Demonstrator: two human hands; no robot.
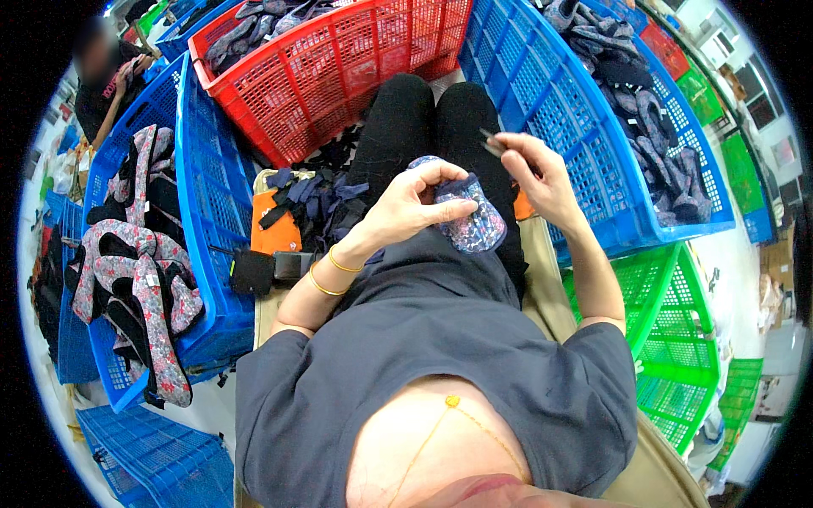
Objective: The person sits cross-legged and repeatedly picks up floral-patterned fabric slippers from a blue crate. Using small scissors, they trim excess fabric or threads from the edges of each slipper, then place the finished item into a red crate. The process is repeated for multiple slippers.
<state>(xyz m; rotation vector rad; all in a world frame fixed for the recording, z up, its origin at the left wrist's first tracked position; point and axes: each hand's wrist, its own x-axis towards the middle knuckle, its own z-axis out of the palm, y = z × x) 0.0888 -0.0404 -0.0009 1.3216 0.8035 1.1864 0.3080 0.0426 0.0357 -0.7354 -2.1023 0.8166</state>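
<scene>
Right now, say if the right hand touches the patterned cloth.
Apart: the head view shows black trousers between the right hand and the patterned cloth.

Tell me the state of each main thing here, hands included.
Left hand, gripping
Floral fabric piece, held in left hand
Right hand, pinching
Small metal tool, held in right hand; open or shut unclear
Dark scraps, loosely piled
Red basket, loaded
Left blue basket, heaped
Right blue basket, loaded

On my feed: textile workshop, I judge. Blue crate (pixel 222 229) full of matching patterned fabric pieces (pixel 157 292), dark scraps (pixel 318 206) heaped, co-worker (pixel 95 106) nearby.
</scene>
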